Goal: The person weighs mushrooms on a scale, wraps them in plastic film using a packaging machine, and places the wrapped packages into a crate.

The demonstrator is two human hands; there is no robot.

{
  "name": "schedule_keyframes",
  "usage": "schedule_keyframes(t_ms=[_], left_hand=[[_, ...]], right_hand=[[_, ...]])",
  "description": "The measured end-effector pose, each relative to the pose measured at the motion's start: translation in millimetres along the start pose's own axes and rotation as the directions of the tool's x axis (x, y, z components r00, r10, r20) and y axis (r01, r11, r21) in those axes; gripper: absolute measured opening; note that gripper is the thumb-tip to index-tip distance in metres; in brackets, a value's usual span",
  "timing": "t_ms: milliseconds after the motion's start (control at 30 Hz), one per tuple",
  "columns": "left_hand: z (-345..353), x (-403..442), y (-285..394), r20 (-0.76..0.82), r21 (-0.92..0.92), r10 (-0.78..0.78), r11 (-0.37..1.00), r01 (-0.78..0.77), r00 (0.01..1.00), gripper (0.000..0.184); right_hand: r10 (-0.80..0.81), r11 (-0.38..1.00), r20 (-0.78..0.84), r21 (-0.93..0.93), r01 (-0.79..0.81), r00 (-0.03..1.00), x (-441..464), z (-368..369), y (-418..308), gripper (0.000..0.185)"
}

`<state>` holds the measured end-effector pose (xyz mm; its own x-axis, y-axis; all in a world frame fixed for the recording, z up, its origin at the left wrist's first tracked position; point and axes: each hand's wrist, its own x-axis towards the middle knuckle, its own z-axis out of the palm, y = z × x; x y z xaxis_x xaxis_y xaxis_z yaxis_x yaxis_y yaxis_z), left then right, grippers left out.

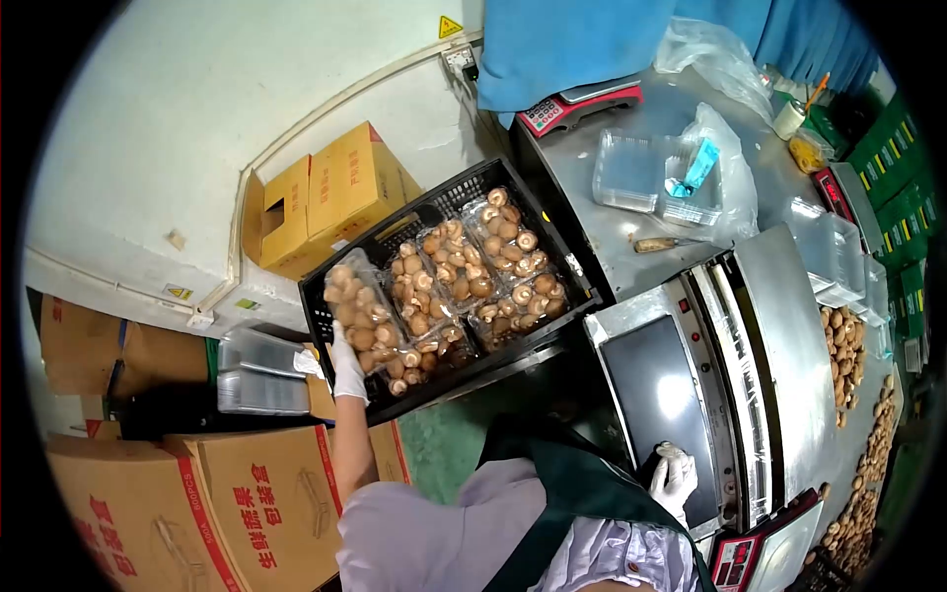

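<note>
My left hand, in a white glove, grips the near left edge of a clear-wrapped tray of mushrooms. That tray lies at the left end of a black plastic crate, beside several similar mushroom trays. My right hand, gloved too, is over the dark plate of a metal wrapping machine. Its fingers are curled together around something small and pale at the tips, too small to make out.
Cardboard boxes stand behind the crate and at lower left. Stacked clear trays are at left. The steel table holds a red scale, empty trays and a knife. Loose mushrooms lie far right.
</note>
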<state>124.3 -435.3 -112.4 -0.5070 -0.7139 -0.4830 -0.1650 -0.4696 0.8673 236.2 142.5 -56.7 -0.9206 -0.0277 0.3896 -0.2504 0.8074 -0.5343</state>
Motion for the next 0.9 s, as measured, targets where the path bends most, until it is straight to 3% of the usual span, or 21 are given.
schedule_keyframes(t_ms=[67,167,200,233,267,333,367,433,500,533,600,633,667,700,733,800,867,900], left_hand=[[-39,65,-7,-0.086,0.117,0.023,0.993,-0.013,0.996,0.061],[-67,122,-28,-0.072,0.282,0.032,0.959,-0.010,0.997,0.072],[-69,130,-30,-0.090,0.379,0.043,0.925,-0.006,0.995,0.078],[-32,85,-18,-0.172,0.489,0.008,0.869,0.078,0.985,0.086],[-21,83,-25,-0.169,0.493,0.002,0.866,0.082,0.986,0.086],[2,84,-38,-0.190,0.928,0.151,0.350,0.127,0.970,0.092],[15,89,-48,-0.290,0.929,0.155,0.282,0.239,0.944,0.092],[29,67,-46,-0.321,0.929,0.216,0.260,0.263,0.922,0.093],[32,70,-55,-0.289,0.948,0.322,0.226,0.223,0.901,0.091],[42,58,-45,-0.247,0.959,0.272,0.207,0.194,0.930,0.089],[70,37,-35,-0.175,0.975,0.358,-0.067,0.212,0.917,0.073],[45,80,-64,0.241,0.970,0.690,-0.180,-0.160,0.682,0.059],[72,55,-42,0.306,0.937,0.595,-0.047,-0.347,0.743,0.052],[107,29,-38,0.306,0.888,0.644,0.071,-0.454,0.701,0.044],[105,127,-85,0.381,0.876,0.819,-0.172,-0.451,0.428,0.029],[190,-32,-42,0.508,0.673,0.818,-0.181,-0.717,0.271,0.021],[237,-38,-49,0.567,0.381,0.823,-0.210,-0.901,0.048,0.024],[261,-75,-39,0.596,0.242,0.803,-0.161,-0.957,0.016,0.026]], right_hand=[[0.019,1.000,0.008,-0.008,-0.019,1.000,2,-1,-2,0.012],[0.064,0.998,-0.003,0.015,-0.064,0.998,2,2,-3,0.012],[0.090,0.995,-0.013,0.035,-0.090,0.996,1,3,-2,0.012],[0.092,0.994,-0.032,0.054,-0.090,0.995,-2,6,1,0.012],[0.098,0.994,-0.030,0.049,-0.097,0.995,-2,7,-1,0.012],[0.119,0.992,-0.011,0.030,-0.119,0.993,2,5,-4,0.011],[0.111,0.994,-0.003,-0.009,-0.111,0.994,6,2,-8,0.011],[0.144,0.989,-0.007,-0.012,-0.145,0.989,7,1,-14,0.010],[0.179,0.983,-0.035,-0.033,-0.181,0.983,14,-2,-24,0.010],[0.192,0.980,-0.049,-0.050,-0.195,0.980,12,-1,-26,0.011],[0.185,0.981,-0.050,-0.048,-0.188,0.981,13,-4,-29,0.008],[0.194,0.978,-0.046,-0.067,-0.197,0.980,10,-5,-27,0.008],[0.219,0.974,-0.054,-0.050,-0.222,0.974,8,-6,-27,0.008],[0.203,0.977,-0.033,-0.065,-0.205,0.979,5,-4,-25,0.009],[0.259,0.966,-0.052,-0.008,-0.259,0.965,3,-7,-26,0.011],[0.309,0.951,-0.074,0.031,-0.308,0.948,-6,-4,-25,0.016],[0.396,0.917,-0.084,0.093,-0.389,0.914,-17,-4,-24,0.021],[0.421,0.906,-0.118,0.102,-0.410,0.900,-20,-7,-26,0.020]])
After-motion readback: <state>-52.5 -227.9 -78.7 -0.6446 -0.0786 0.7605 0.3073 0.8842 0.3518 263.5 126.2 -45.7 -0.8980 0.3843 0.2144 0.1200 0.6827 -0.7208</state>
